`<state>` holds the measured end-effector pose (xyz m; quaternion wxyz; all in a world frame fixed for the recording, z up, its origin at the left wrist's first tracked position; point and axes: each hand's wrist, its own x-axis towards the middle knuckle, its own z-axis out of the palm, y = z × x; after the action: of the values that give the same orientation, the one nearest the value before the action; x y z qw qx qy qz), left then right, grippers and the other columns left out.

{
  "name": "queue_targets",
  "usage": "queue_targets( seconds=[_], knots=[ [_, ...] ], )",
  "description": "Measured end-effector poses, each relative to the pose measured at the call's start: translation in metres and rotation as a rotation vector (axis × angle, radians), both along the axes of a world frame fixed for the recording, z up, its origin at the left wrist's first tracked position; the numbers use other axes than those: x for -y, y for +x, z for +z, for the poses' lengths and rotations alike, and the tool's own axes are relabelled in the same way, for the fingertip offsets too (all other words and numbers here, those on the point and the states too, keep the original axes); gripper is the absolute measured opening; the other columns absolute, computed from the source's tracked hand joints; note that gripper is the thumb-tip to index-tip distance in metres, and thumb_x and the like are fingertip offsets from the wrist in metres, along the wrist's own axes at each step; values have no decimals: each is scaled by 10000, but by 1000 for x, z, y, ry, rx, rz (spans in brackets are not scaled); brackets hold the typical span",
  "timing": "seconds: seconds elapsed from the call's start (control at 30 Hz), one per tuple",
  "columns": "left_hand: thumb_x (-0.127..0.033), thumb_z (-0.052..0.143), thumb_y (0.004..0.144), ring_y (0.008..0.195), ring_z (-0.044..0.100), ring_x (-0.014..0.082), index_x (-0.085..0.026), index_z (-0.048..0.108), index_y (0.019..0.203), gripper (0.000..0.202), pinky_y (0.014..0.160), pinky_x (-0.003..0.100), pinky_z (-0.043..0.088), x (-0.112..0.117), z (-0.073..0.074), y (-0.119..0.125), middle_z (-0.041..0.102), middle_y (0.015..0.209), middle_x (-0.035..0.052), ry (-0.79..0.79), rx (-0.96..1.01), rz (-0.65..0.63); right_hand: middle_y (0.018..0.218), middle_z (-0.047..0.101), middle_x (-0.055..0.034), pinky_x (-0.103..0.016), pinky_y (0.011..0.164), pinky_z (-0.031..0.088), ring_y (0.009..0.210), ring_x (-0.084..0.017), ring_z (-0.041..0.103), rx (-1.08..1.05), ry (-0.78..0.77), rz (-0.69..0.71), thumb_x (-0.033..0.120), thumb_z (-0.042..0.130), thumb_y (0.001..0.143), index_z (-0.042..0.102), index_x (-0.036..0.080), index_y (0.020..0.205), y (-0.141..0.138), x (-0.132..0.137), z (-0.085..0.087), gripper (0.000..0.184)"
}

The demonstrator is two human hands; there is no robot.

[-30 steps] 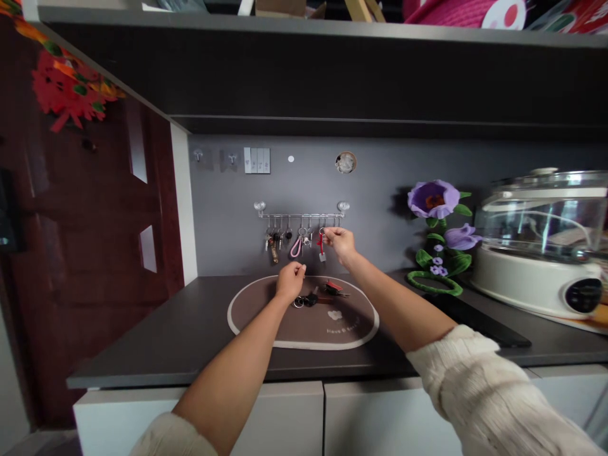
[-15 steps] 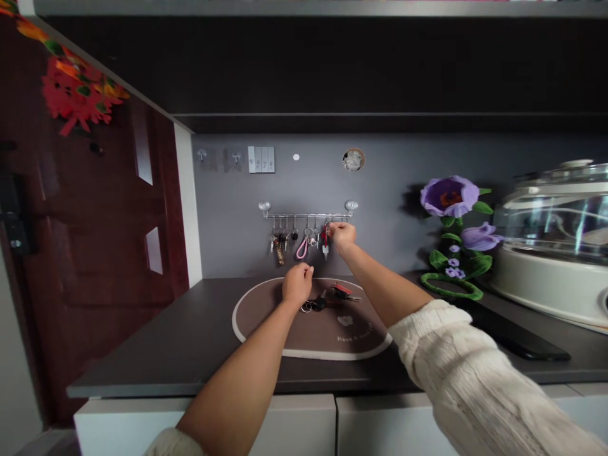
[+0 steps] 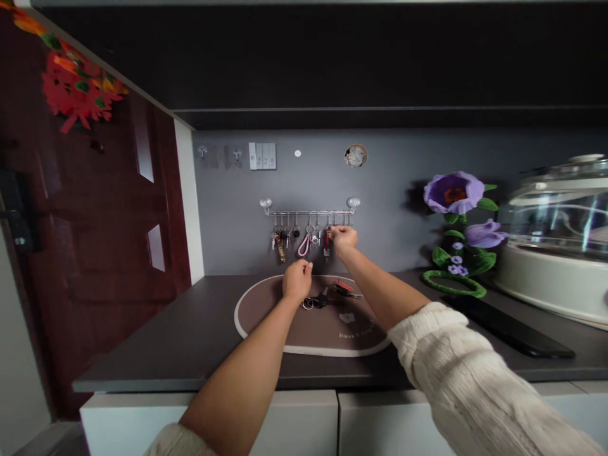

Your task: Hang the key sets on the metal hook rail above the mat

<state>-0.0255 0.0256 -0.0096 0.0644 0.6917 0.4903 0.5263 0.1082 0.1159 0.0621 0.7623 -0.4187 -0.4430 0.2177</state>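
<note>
My right hand [image 3: 342, 239] is raised to the metal key rail [image 3: 308, 212] on the grey wall, fingers pinched on the ring of a red-tagged key [image 3: 326, 244] that hangs there. Several other keys, one with a pink loop [image 3: 303, 246], hang to its left. My left hand [image 3: 297, 280] hovers curled, fingers together, just above the brown oval mat [image 3: 266, 316] on the dark counter. Right of it on the mat lie a black key bunch [image 3: 317, 301] and a red key bunch [image 3: 346, 289]. I cannot see anything in the left hand.
A dark red door [image 3: 85, 209] with a paper ornament stands at the left. Purple fabric flowers [image 3: 453, 215] lean on the wall at the right, beside a white cooker with a glass lid [image 3: 555, 247]. A black flat slab [image 3: 513, 329] lies on the counter [image 3: 180, 342].
My right hand lifted the red-tagged key up to the rail and stays at it. The left hand barely shifted. The view dropped a little and moved left.
</note>
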Motion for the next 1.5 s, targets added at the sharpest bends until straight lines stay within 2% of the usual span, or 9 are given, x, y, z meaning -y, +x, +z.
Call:
queue_targets(
  seconds=[0.1, 0.27, 0.4, 0.63, 0.87, 1.07, 1.23, 1.5],
  knots=[
    [-306, 416, 780, 600, 515, 128, -165, 555, 634, 246, 584, 240, 329, -3, 0, -1, 599, 640, 42, -17, 26, -18, 439, 500, 47, -212, 493, 425, 421, -68, 460, -125, -9, -3, 189, 566, 582, 525, 166, 559, 0, 2, -1, 52],
    [-289, 444, 758, 586, 515, 117, -157, 562, 640, 213, 585, 233, 353, -6, -2, -4, 606, 641, 34, -75, 118, -61, 461, 500, 54, -211, 497, 425, 426, -62, 461, -132, -40, 50, 115, 541, 558, 517, 167, 549, 1, 13, -1, 58],
    [-251, 484, 726, 561, 505, 107, -147, 572, 664, 150, 574, 229, 367, -3, -1, -7, 599, 626, 25, -143, 228, -168, 463, 499, 47, -217, 499, 424, 425, -61, 466, -138, -81, 80, 96, 532, 569, 518, 163, 553, 4, 29, -4, 70],
    [-185, 591, 629, 518, 470, 84, -135, 591, 643, 52, 559, 222, 373, 12, 9, -13, 559, 550, -6, -282, 334, -340, 565, 561, 13, -235, 552, 443, 489, -71, 499, -73, -65, 301, 160, 604, 572, 551, 156, 604, 6, 69, -26, 61],
    [-243, 660, 568, 513, 463, 69, -125, 616, 661, 156, 538, 212, 363, 25, 20, -29, 574, 563, -8, -422, 155, -531, 636, 593, -14, -248, 582, 432, 554, -88, 509, 130, -95, 391, 290, 651, 565, 586, 143, 685, 7, 108, -56, 201],
    [-240, 707, 508, 560, 511, 83, -121, 629, 704, 243, 591, 228, 393, 24, 22, -41, 610, 623, 13, -574, -92, -681, 634, 586, -4, -237, 573, 401, 552, -86, 484, 408, -117, 334, 309, 618, 590, 599, 136, 727, 12, 118, -69, 221],
    [-195, 725, 449, 601, 530, 97, -145, 641, 714, 283, 630, 232, 397, 20, 20, -44, 624, 660, 1, -613, -235, -665, 635, 584, -7, -229, 563, 394, 550, -89, 487, 504, -133, 286, 264, 580, 620, 595, 137, 729, 18, 112, -74, 167],
    [-187, 703, 463, 565, 515, 89, -150, 650, 662, 209, 589, 205, 368, 11, 15, -43, 617, 591, -15, -527, -321, -555, 663, 614, -16, -245, 621, 407, 592, -104, 518, 656, -137, 187, 236, 558, 645, 604, 147, 713, 21, 110, -77, 121]
  ],
)
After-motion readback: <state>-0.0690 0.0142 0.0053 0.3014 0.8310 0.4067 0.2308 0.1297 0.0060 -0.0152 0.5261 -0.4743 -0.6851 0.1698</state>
